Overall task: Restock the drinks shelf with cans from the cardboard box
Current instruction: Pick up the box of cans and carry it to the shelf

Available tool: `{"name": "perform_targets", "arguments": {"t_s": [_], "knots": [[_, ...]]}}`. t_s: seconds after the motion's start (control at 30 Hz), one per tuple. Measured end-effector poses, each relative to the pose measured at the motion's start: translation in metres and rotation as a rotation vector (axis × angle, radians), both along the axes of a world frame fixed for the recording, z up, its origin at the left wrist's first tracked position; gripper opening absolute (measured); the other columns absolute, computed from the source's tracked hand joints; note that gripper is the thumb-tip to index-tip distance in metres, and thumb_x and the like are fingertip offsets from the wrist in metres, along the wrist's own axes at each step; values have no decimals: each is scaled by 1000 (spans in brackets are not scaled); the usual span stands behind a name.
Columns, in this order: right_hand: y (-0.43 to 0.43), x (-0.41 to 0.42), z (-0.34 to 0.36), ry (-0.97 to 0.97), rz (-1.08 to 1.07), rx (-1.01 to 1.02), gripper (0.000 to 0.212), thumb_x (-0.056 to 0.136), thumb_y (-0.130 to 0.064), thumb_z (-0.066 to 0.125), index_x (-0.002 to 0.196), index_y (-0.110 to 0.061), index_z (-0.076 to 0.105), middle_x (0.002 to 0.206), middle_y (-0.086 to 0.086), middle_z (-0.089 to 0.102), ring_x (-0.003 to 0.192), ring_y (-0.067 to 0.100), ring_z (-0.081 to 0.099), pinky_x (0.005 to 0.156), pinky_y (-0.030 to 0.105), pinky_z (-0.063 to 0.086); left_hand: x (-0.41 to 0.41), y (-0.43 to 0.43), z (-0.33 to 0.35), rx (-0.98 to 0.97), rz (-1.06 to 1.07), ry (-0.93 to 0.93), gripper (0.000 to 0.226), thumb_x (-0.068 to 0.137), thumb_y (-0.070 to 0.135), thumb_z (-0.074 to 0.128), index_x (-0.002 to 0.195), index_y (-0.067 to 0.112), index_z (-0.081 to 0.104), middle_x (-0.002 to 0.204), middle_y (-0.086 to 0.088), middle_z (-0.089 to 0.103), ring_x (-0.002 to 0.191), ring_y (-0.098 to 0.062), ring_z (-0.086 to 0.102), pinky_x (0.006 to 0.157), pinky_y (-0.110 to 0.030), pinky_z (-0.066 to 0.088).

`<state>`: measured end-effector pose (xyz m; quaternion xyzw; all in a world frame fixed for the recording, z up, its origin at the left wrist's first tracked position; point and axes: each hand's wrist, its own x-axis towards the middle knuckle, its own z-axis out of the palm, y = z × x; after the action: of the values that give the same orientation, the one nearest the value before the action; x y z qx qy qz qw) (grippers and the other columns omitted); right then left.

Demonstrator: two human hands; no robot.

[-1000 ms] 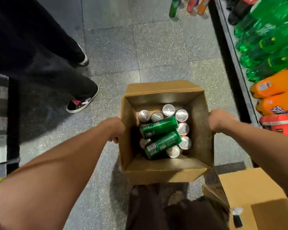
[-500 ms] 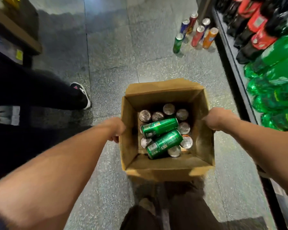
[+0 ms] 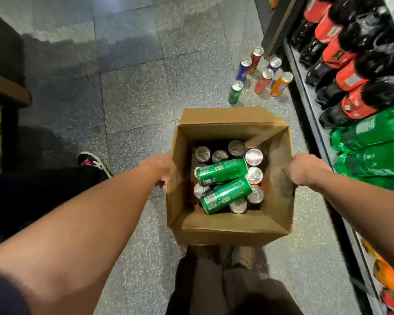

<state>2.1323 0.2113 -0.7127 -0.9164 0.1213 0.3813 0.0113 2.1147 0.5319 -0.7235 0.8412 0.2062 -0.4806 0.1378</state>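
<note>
The left hand [image 3: 162,169] and right hand [image 3: 303,170] are clamping curled fingers on the cardboard box [image 3: 225,226], which is holding cans [image 3: 223,171] beside the drinks shelf [image 3: 305,92]. Seemingly carrying; next comes lowering it and taking 1 can.

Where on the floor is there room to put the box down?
The grey floor is bare ahead of the cardboard box, between the sneaker on the left and the standing cans on the right. It is crowded beside the bottle shelf, where those cans cluster.
</note>
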Motion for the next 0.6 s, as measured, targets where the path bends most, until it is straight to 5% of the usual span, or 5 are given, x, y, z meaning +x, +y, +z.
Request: {"name": "perform_targets", "arguments": {"t_s": [0.13, 0.23, 0.37, 0.5, 0.6], "knots": [[-12, 32, -8, 53, -103, -1, 35, 94, -26, 48, 117, -2, 60, 120, 19, 60, 110, 37, 58, 85, 37, 48, 71, -13, 1, -13, -176, 77, 26, 87, 7, 50, 80, -3, 72, 62, -11, 70, 54, -21, 64, 55, -26, 46], [-24, 51, -15, 32, -212, 12, 29, 90, -20, 51, 113, -4, 60, 116, 20, 61, 108, 36, 59, 82, 37, 48, 118, -30, 1, 14, -268, 112, 28, 87, 7, 48, 73, -1, 71, 42, -4, 59, 39, -17, 55, 42, -19, 41], [-52, 76, -26, 83, -362, 54, 28, 77, -12, 60, 104, -6, 64, 117, 18, 62, 108, 35, 60, 76, 33, 47, 180, -73, -1, 75, -400, 131, 27, 87, 8, 52, 65, 5, 67, 38, 2, 58, 44, -13, 59, 51, -22, 49], [-83, 90, -40, 113, -432, 93, 27, 88, -9, 49, 111, 0, 61, 119, 20, 60, 110, 35, 58, 83, 34, 47, 228, -114, -14, 74, -501, 111, 25, 87, 8, 50, 85, 2, 73, 76, -9, 73, 65, -20, 68, 68, -32, 59], [-104, 96, -47, 86, -552, 97, 30, 96, -11, 39, 115, 0, 58, 117, 21, 60, 110, 36, 58, 85, 37, 47, 256, -145, -26, 74, -575, 97, 24, 84, 9, 49, 74, 6, 70, 67, -5, 70, 58, -17, 66, 56, -27, 54]]}}
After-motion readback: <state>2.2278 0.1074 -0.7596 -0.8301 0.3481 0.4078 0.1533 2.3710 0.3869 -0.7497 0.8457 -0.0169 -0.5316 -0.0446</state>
